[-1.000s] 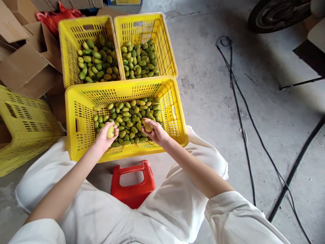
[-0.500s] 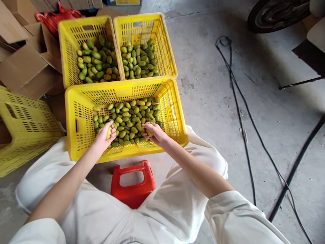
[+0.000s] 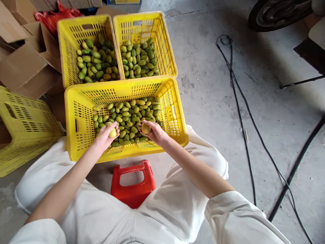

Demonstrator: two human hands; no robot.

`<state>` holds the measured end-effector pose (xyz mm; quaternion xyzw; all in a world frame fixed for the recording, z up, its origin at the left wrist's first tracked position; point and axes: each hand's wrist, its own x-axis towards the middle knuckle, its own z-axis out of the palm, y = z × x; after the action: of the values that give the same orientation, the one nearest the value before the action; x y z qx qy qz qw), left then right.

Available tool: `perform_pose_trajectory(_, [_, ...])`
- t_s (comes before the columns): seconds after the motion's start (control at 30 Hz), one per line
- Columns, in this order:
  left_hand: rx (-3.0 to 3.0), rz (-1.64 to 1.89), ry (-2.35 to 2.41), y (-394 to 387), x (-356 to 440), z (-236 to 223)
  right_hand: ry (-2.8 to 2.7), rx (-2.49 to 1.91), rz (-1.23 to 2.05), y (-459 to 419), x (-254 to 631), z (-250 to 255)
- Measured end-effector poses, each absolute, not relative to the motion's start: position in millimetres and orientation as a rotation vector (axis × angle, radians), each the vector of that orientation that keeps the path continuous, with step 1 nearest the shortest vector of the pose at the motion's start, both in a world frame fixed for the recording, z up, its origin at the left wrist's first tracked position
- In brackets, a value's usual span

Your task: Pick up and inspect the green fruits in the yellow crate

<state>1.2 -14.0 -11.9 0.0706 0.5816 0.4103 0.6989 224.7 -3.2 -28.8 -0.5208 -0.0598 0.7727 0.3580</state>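
My left hand [image 3: 104, 136] is curled around a pale yellow oval fruit [image 3: 112, 133], above the near left part of the front yellow crate [image 3: 122, 156]. To its right, my right hand [image 3: 155, 133] grips a darker yellow fruit [image 3: 145, 128] between thumb and fingers. Both hands are over the crate's near side, apart from each other. Below and beyond them lies a layer of small oval fruits [image 3: 127, 117], green to yellow, spread over the crate's bottom. My hands hide some of these fruits.
Behind stand two yellow crates, left [image 3: 63, 54] and right [image 3: 165, 44], both with similar fruits. Another yellow crate [image 3: 27, 122] and open cardboard boxes [image 3: 24, 67] are at the left. A red stool [image 3: 133, 193] stands between my knees. Black cables [image 3: 240, 101] cross the floor, near a wheel [image 3: 276, 15].
Both hands have turned and loosened slightly, showing more of the fruit in each. My left hand has shifted a little right, my right hand a little left. The crates stay put.
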Motion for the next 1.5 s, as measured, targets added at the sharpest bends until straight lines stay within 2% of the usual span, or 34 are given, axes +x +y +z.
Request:
perform_pose_trajectory(0.13, [0.203, 0.902, 1.169, -13.3, 1.5, -7.5, -0.205, -1.339, 1.99, -4.9, 226.0, -29.4])
perform_pose_trajectory(0.33, [0.087, 0.817, 1.34, -11.6, 4.0, -6.5, -0.313, -1.355, 2.031, -6.6, 228.7, -34.6])
perform_pose_trajectory(0.5, [0.078, 0.81, 1.264, -12.5, 2.2, -9.8, -0.338, -1.393, 2.04, -8.1, 227.7, -36.4])
perform_pose_trajectory(0.8, [-0.094, 0.932, 1.397, -6.6, 3.6, -9.8, -0.101, -1.275, 2.015, -2.3, 226.0, -35.7])
perform_pose_trajectory(1.5, [0.073, 0.826, 1.29, -11.9, 4.9, -6.6, -0.391, -1.297, 1.989, -9.6, 226.7, -28.8])
